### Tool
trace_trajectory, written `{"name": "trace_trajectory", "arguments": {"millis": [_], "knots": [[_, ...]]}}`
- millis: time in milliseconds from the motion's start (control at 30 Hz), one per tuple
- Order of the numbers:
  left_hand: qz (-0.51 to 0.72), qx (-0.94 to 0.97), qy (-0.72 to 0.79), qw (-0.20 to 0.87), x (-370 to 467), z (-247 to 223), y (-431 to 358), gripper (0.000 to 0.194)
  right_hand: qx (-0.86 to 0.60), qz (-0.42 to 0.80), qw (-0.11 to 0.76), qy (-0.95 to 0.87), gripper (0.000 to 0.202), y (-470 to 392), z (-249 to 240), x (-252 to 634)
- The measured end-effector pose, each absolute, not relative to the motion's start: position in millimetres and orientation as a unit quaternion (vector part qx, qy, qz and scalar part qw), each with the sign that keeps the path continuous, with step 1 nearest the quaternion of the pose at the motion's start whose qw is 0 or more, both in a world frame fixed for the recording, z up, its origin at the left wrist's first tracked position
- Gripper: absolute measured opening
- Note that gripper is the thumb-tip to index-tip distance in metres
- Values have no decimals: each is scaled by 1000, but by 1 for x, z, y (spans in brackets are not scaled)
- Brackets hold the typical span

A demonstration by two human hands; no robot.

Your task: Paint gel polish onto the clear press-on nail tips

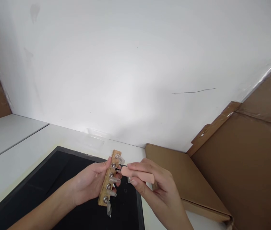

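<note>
My left hand (91,180) is closed round the edge of a narrow wooden strip (102,194), holding it tilted above a black mat. Along the strip sit several round silver metal mounts (105,199), each carrying a clear false nail tip (108,208) that sticks out sideways. My right hand (158,180) pinches a peach-coloured, rounded nail polish brush handle (137,174) between thumb and fingers. Its thin dark end points left at one of the upper nail tips; whether it touches is hard to tell. A small clear piece shows beside my right thumb, partly hidden.
Beneath my hands lies the black mat (41,179) on a white table (60,134). A flat cardboard box (173,172) rests to the right, against taller cardboard panels (252,153). A white wall (125,70) rises behind, and clear plastic (94,140) lies at the table's back edge.
</note>
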State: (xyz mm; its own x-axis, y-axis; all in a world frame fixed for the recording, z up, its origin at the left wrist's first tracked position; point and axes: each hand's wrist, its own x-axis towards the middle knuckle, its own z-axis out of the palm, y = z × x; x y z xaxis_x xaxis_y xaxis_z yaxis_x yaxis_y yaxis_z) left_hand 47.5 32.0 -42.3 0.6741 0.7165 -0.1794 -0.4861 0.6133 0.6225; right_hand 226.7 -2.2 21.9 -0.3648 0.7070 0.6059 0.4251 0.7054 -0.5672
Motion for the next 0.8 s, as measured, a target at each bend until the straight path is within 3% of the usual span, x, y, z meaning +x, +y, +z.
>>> {"name": "trace_trajectory", "arguments": {"millis": [233,433,633,800], "knots": [[347,273,204,874,47,-37,30,32,-384,144,420,-810,12,-5,27,226],[339,281,209,873,46,-37,29,33,-329,113,464,-815,11,-10,27,226],[332,282,205,877,45,-40,29,35,-353,110,437,-820,10,-9,26,226],[326,287,195,879,47,-43,31,37,-332,96,464,-815,11,-9,28,229]]}}
